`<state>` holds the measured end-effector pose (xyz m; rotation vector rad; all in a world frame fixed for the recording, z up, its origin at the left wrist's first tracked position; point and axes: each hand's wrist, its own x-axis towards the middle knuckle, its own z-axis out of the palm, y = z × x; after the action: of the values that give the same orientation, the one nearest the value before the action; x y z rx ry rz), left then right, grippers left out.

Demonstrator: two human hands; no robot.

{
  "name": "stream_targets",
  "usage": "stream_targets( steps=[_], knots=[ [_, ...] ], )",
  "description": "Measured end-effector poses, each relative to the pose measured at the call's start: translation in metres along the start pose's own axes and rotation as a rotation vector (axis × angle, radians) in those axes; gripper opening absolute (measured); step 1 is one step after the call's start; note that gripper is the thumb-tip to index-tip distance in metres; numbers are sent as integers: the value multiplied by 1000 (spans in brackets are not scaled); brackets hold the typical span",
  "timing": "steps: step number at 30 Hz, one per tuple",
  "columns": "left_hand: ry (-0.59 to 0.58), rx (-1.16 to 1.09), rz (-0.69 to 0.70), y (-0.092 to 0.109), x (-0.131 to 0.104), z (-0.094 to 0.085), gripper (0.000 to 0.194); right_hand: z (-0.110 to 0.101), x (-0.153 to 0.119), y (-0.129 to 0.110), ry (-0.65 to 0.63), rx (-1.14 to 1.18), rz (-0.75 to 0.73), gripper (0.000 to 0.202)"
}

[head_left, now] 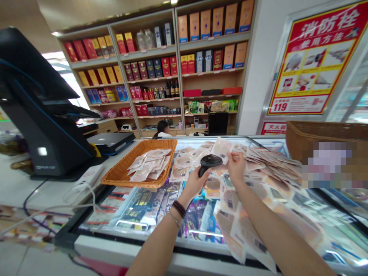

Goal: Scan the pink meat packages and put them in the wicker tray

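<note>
My left hand (196,183), with beaded bracelets at its wrist, is wrapped round the handle of a black barcode scanner (211,160). The scanner's head points right, toward my right hand (237,165). My right thumb and fingers pinch the edge of a clear flat packet (222,147) that bears a barcode label. Many similar packets with round, flat contents lie spread over the glass top under my forearms. A thick pile of packets (270,163) lies to the right of my right hand. Left of the scanner, an orange wicker basket (113,174) holds several packets.
Under the glass of the display freezer (94,241) lie wrapped goods. A checkout terminal (54,126), a flat scale (110,141) and a white cable (94,197) are at left. A brown basket (296,142) stands at right. Behind the counter are a person (163,129) and shelves of boxes.
</note>
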<state>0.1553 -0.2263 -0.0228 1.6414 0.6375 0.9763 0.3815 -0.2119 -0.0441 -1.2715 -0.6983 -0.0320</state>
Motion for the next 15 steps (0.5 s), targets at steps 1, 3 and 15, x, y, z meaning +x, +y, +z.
stream_targets(
  steps=[1,3,15],
  knots=[
    [1,-6,-2,0,0,0,60,0,0,0,4,-1,2,51],
    [0,-15,-4,1,0,0,59,0,-1,-1,14,-4,-9,50],
    [190,-109,77,18,10,-29,64,17,11,-29,0,-15,-13,62]
  ],
)
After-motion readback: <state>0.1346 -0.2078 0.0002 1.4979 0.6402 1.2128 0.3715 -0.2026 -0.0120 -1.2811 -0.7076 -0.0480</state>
